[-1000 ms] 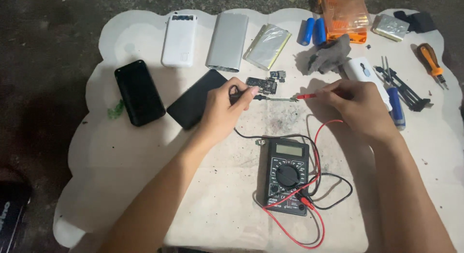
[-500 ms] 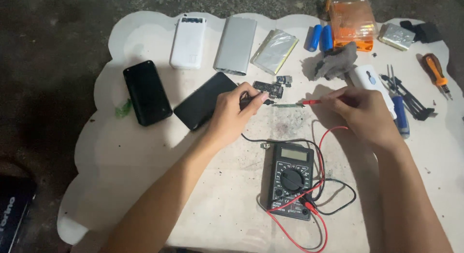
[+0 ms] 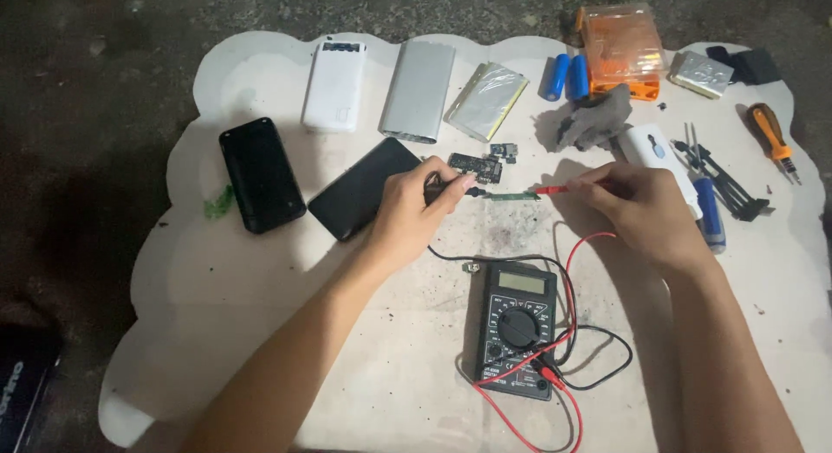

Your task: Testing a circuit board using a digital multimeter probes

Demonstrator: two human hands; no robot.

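My left hand point(image 3: 418, 206) pinches a black test probe point(image 3: 464, 190), its tip at the left end of a small green circuit strip point(image 3: 513, 195) lying on the white board point(image 3: 260, 280). In my right hand point(image 3: 643, 203) is a red test probe point(image 3: 563, 190), whose tip touches the strip's right end. Both probe leads run down to a black multimeter point(image 3: 517, 327) lying near the front. A small dark circuit board point(image 3: 477, 166) lies just behind the strip.
Two black phones point(image 3: 260, 173) point(image 3: 362, 187) lie left. A white power bank point(image 3: 334, 86), a silver case point(image 3: 420, 90) and a foil battery pouch point(image 3: 487, 100) line the back. Blue cells point(image 3: 565, 76), an orange box point(image 3: 620, 50), a grey rag point(image 3: 594, 117), a screwdriver point(image 3: 770, 143) and tweezers point(image 3: 719, 176) sit right.
The view has shifted slightly. Both hands stay on the probes at the green strip, with the probe tips close to where they were.
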